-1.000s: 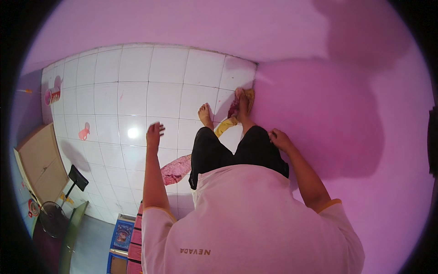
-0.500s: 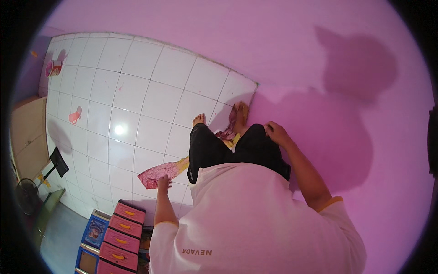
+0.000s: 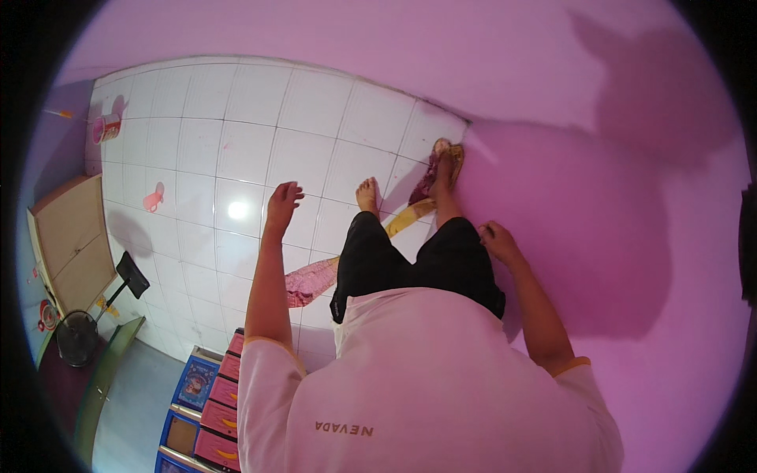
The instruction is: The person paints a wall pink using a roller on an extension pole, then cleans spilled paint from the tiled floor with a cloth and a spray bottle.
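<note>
My left hand [image 3: 285, 203] is held out over the white tiled floor [image 3: 303, 169], left of my bare left foot [image 3: 367, 195]. Its fingers are a little apart and nothing is in them. Beside my right thigh, near the pink wall, hangs my right hand [image 3: 497, 240], its fingers loosely bent with nothing visible in them. A long pink-and-yellow cloth [image 3: 312, 281] lies across the floor and passes behind my black shorts [image 3: 377, 256]. Its far end is bunched under and around my right foot [image 3: 446, 167].
A pink wall [image 3: 583, 236] rises close on my right. Far left on the floor are a tub [image 3: 107, 128], a small pink cup [image 3: 154, 198] and a black long-handled dustpan [image 3: 132, 275]. Drawers with pink fronts [image 3: 218, 418] stand at lower left, near a black fan [image 3: 78, 339].
My left hand has swung forward, away from above the cloth's near end. My right hand has come slightly off the shorts. The whole view has shifted, and my right foot is on the cloth throughout.
</note>
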Motion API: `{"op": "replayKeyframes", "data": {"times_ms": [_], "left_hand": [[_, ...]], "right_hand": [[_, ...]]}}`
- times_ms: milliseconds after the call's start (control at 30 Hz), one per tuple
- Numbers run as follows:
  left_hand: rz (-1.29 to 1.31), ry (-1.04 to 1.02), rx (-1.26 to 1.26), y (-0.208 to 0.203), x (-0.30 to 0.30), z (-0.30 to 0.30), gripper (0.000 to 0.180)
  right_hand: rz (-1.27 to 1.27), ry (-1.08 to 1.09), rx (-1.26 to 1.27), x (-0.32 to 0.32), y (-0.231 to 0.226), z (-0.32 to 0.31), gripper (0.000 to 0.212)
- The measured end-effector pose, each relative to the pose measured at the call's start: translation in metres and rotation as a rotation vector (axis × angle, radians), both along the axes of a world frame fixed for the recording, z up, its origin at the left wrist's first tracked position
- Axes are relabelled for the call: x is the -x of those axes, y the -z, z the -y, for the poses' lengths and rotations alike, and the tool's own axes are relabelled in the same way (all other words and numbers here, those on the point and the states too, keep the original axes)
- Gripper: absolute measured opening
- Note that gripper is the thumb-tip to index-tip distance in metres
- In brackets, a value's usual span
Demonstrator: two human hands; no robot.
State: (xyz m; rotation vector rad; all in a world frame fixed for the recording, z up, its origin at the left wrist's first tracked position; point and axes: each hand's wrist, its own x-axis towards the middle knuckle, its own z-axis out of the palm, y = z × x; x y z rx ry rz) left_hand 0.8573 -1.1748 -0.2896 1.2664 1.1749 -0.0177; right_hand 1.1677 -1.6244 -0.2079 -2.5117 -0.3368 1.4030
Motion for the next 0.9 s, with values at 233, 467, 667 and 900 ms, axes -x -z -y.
{"op": "replayKeyframes", "data": {"times_ms": [233,467,667,900], "left_hand": [[-0.381,0.022,0.193,0.056,0.159,0.078,0.038],[-0.583,-0.087,0.541,0.072,0.237,0.156,0.034],[-0.239,-0.018,0.339,0.053,0.135,0.149,0.036],[-0.131,-0.151,0.309,0.028,0.076,0.116,0.035]], "right_hand": [[-0.031,-0.124,-0.074,0.031,-0.027,-0.032,0.030],[0.040,0.026,-0.151,0.022,-0.054,-0.048,0.029],[0.043,-0.036,-0.004,0.041,-0.057,-0.026,0.029],[0.084,-0.154,-0.100,0.066,-0.044,-0.012,0.026]]}}
